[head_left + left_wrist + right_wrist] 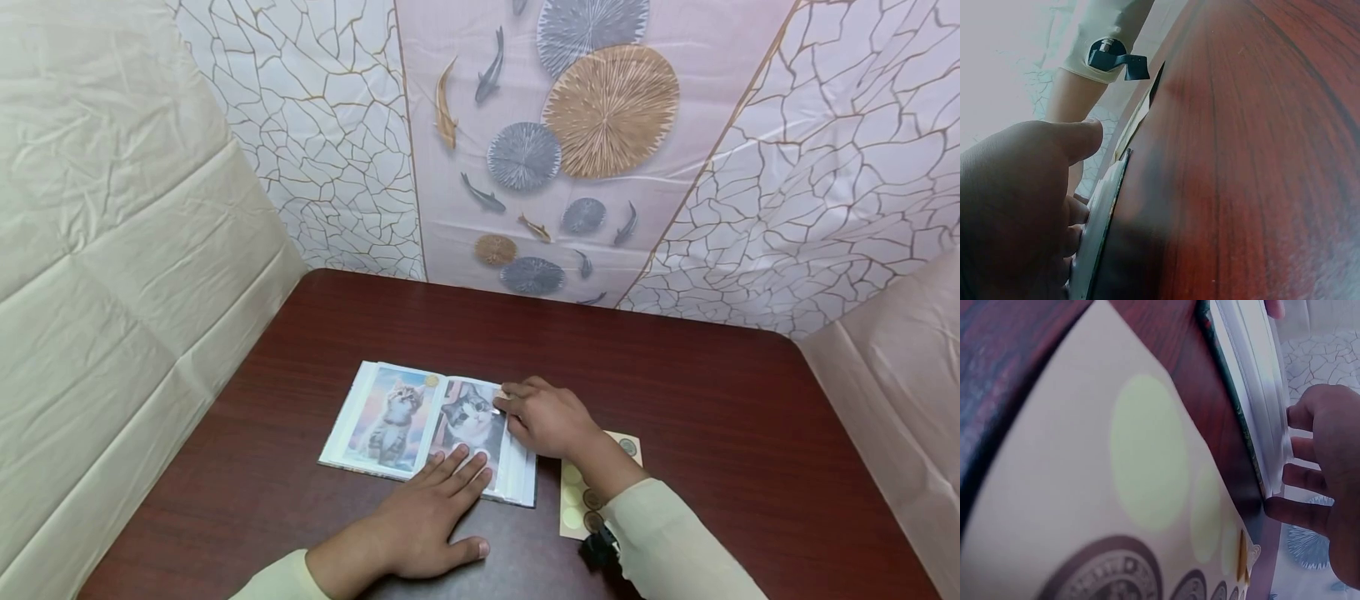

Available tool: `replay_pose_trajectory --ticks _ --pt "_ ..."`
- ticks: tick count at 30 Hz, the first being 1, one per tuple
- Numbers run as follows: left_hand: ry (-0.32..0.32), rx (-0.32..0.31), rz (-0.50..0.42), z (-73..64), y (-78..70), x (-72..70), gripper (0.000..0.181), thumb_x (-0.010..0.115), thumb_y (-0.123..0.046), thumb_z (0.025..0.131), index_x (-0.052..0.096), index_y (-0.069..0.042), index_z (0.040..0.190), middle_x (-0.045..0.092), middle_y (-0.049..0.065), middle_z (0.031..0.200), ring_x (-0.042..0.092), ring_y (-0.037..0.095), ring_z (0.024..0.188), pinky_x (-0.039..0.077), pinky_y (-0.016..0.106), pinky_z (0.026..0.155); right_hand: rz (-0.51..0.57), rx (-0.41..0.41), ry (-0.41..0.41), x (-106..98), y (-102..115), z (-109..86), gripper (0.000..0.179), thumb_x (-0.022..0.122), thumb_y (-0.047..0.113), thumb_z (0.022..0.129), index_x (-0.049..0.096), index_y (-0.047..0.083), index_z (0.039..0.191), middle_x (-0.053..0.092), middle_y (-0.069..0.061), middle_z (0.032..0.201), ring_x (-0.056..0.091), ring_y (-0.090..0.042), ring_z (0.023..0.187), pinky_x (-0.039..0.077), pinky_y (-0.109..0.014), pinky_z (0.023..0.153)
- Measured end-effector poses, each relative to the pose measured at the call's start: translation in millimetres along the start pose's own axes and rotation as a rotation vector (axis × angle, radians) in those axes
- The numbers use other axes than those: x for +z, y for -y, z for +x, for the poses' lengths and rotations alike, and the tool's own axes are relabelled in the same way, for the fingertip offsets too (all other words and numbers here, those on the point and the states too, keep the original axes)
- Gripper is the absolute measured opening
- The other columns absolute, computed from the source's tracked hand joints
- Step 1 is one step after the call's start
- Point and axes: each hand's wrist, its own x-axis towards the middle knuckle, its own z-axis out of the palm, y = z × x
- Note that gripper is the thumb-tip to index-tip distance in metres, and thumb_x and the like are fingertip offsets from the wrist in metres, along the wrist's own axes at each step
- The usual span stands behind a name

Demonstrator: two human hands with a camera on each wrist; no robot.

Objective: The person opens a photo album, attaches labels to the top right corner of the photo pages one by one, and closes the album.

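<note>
An open photo album (pixel 341 442) lies on the table, a kitten picture (pixel 401 408) on its left page and a grey-and-white cat picture (pixel 471 425) on its right page. One round gold sticker (pixel 431 380) sits at the kitten picture's upper right corner. My left hand (pixel 431 517) rests spread on the album's lower edge, fingertips over the bottom of the cat picture, thumb out to the side. With its fingertips my right hand (pixel 551 417) presses the cat picture's upper right corner; what lies beneath them is hidden. Below my right forearm is a sticker sheet (pixel 1066 456).
The dark red wooden table (pixel 712 400) extends around the album, its far edge close to a patterned curtain (pixel 337 125). Pale cloth hangs at both sides. A black wrist mount (pixel 597 547) is by my right sleeve, near the sticker sheet's lower corner.
</note>
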Motion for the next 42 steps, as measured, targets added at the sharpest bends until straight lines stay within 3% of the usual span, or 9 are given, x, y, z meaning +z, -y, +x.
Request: replay_pose_trajectory --ticks 7,14,24,32,42 --pt "-0.003 -0.003 0.012 0.4 -1.9 -1.1 0.081 0.039 -0.065 0.103 0.025 -0.013 0.164 0.015 0.004 0.170 0.007 0.026 0.156 0.016 0.052 0.123 0.047 0.052 0.066 -3.9 2.6 -4.9 0.043 0.055 0.034 0.103 0.063 0.020 0.143 0.052 -0.004 0.152 0.051 -0.027 0.134 0.058 -0.044 0.076" --pt "0.000 -0.009 0.017 0.0 -2.5 -0.8 0.079 0.040 -0.063 0.103 0.025 -0.013 0.164 0.016 0.004 0.170 0.007 0.026 0.156 0.017 0.052 0.123 0.076 0.069 0.099 -0.9 4.4 -11.2 0.057 0.058 0.041 0.099 0.054 0.017 0.151 0.046 -0.007 0.157 0.045 -0.030 0.140 0.054 -0.047 0.093" --pt "-0.023 -0.029 0.068 1.7 -4.7 0.4 0.073 0.045 -0.056 0.105 0.028 -0.015 0.163 0.019 0.002 0.169 0.010 0.025 0.156 0.019 0.051 0.123 0.119 0.069 -0.006 -7.3 4.7 -33.1 0.052 0.063 0.040 0.099 0.061 0.015 0.144 0.050 -0.009 0.153 0.050 -0.033 0.136 0.054 -0.053 0.092" --pt "-0.082 -0.018 0.098 2.3 -4.5 4.4 0.070 0.051 -0.052 0.104 0.034 -0.015 0.161 0.026 0.003 0.167 0.016 0.026 0.155 0.023 0.050 0.122 0.119 0.104 -0.051 -13.9 3.7 -58.3 0.045 0.064 0.039 0.099 0.066 0.016 0.138 0.060 -0.007 0.142 0.055 -0.027 0.132 0.057 -0.052 0.086" --pt "-0.154 -0.003 0.171 6.5 -1.6 3.8 0.062 0.062 -0.041 0.101 0.046 -0.017 0.156 0.038 0.003 0.162 0.029 0.026 0.151 0.030 0.047 0.119 0.109 0.060 -0.112 -14.9 7.0 -79.5 0.041 0.068 0.035 0.097 0.070 0.014 0.132 0.064 -0.004 0.138 0.058 -0.025 0.129 0.058 -0.049 0.085"
